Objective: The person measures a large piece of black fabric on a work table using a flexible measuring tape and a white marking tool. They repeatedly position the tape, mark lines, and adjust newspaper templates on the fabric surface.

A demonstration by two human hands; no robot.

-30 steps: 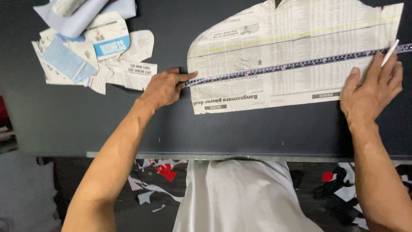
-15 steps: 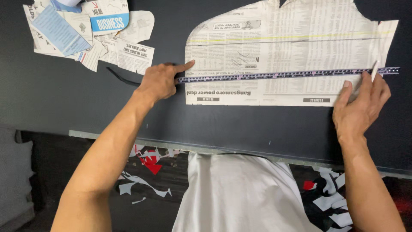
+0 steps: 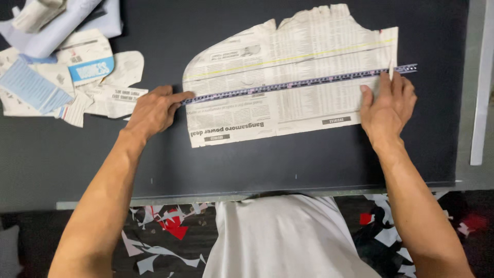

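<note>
A cut sheet of newspaper [image 3: 303, 56] with a curved upper left edge lies flat on the dark table [image 3: 257, 164]. Across it stretches a thin measuring tape [image 3: 288, 85], running from left to right. My left hand [image 3: 153, 109] presses the tape's left end at the paper's left edge with the forefinger stretched out. My right hand [image 3: 387, 105] pins the tape's right end near the paper's right edge and also holds a small white stick of chalk [image 3: 390, 69] upright between the fingers.
A heap of newspaper scraps [image 3: 77, 77] and pale folded cloth [image 3: 56, 25] sits at the table's far left. A pale strip [image 3: 481, 87] runs along the right side. Paper cuttings [image 3: 164, 226] litter the floor below the table's near edge.
The view has shifted so the paper sits more to the middle. Both hands still hold the tape stretched; the right hand has closed in nearer the paper's right edge.
</note>
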